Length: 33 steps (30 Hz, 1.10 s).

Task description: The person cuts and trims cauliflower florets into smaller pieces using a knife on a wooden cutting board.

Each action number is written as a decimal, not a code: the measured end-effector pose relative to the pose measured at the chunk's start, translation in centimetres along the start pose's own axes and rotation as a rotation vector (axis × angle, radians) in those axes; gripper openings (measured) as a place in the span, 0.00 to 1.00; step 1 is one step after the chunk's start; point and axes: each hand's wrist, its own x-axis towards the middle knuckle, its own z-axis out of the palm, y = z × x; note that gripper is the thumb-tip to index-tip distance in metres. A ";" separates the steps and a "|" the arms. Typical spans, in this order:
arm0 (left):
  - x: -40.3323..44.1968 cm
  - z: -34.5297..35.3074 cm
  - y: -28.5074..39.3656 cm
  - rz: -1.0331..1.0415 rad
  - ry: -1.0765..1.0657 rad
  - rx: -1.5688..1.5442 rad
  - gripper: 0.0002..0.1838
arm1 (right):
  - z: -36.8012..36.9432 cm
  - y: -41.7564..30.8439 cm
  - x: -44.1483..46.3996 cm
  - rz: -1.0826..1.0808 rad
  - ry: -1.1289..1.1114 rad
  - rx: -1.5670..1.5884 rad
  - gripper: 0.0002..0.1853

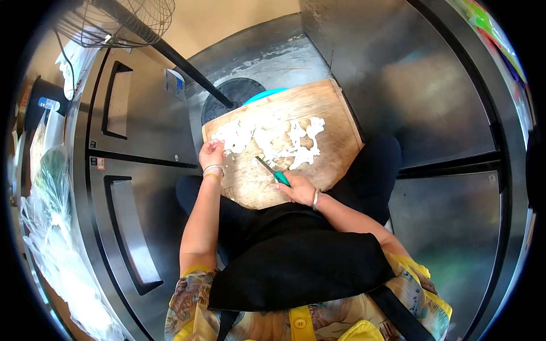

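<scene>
A large wooden board [335,113] lies across my lap, with many white pieces [264,139] scattered over its middle and far part. My right hand [298,188] is wrapped round the green handle of a small knife [281,177], whose dark blade points up and left over the board, close to the white pieces. At the board's left edge is my left hand [212,153], fingers pinched together beside the leftmost white pieces. Whatever is between those fingertips is too small to tell.
Steel cabinets with handles [142,170] stand close on the left, and more steel doors [443,221] on the right. A fan [122,23] on a dark pole rises beyond the board. A blue rim [264,95] shows behind the board. Plastic bags [54,227] lie far left.
</scene>
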 end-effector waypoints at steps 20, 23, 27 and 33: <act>-2.1 0.2 1.1 0.108 0.088 0.023 0.08 | 0.2 0.2 0.2 -0.024 0.010 -0.065 0.17; -3.2 1.4 0.0 0.326 0.003 0.118 0.06 | 0.4 0.2 0.2 -0.154 0.079 -0.107 0.17; -5.1 3.3 -0.2 0.389 -0.152 0.210 0.05 | 0.8 0.5 0.6 -0.158 0.154 0.187 0.14; -7.6 7.5 4.7 0.750 -0.345 0.550 0.07 | -2.6 -3.4 -2.3 -0.027 0.436 0.865 0.10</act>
